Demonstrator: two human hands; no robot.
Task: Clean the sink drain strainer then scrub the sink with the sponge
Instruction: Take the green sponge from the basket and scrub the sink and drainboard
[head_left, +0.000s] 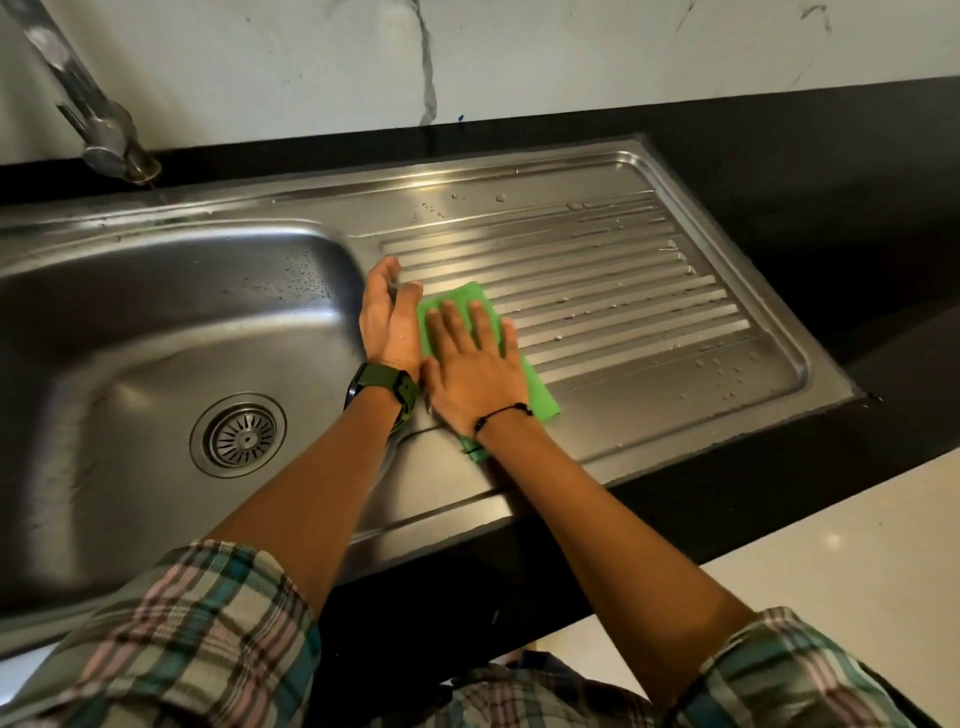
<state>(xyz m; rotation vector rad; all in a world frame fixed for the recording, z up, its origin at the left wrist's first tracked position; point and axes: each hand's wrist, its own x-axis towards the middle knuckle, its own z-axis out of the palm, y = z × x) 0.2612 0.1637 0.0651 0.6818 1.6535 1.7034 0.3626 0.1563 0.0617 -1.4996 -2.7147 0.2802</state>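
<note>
We count one green sponge (456, 299), lying on the ribbed drainboard (623, 291) just right of the single basin (156, 322), and one drain strainer (240, 435) seated in the basin floor. Our right hand (475, 366) presses flat on the sponge, fingers straight and spread. Our left hand (387, 317) stands on edge beside it, fingers relaxed, holding nothing; one tap (98, 130) stands behind.
</note>
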